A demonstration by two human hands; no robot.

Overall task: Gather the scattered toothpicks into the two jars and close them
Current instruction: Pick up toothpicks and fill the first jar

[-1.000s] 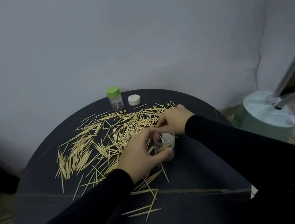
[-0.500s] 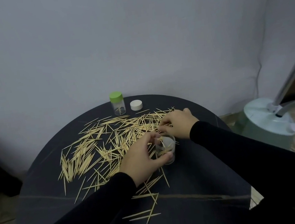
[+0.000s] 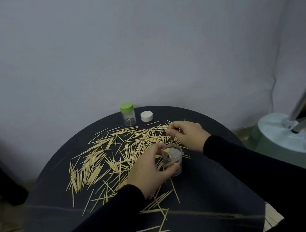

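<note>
round dark table (image 3: 206, 196), thin wooden toothpicks (image 3: 96, 159)

Left hand (image 3: 149, 171) gripping open clear jar (image 3: 173, 159), right hand (image 3: 186, 135) apparently pinching scattered toothpicks (image 3: 103, 158) — green-lidded jar (image 3: 128, 114), white lid (image 3: 146, 116) on dark surface (image 3: 206, 196).

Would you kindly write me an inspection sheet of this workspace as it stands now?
Surface: round dark table, faint pale streaks.
Job's things: toothpicks scattered widely; open clear jar holds a few; green-lidded jar closed at the back, few toothpicks inside; white lid beside it.
Clutter: nothing seen.
Grippers: left hand grips the open jar; right hand pinches toothpicks at the pile.
Cables: white cord down the wall.
Surroundings: pale wall; green appliance base with a pole on tiled floor, right.
</note>
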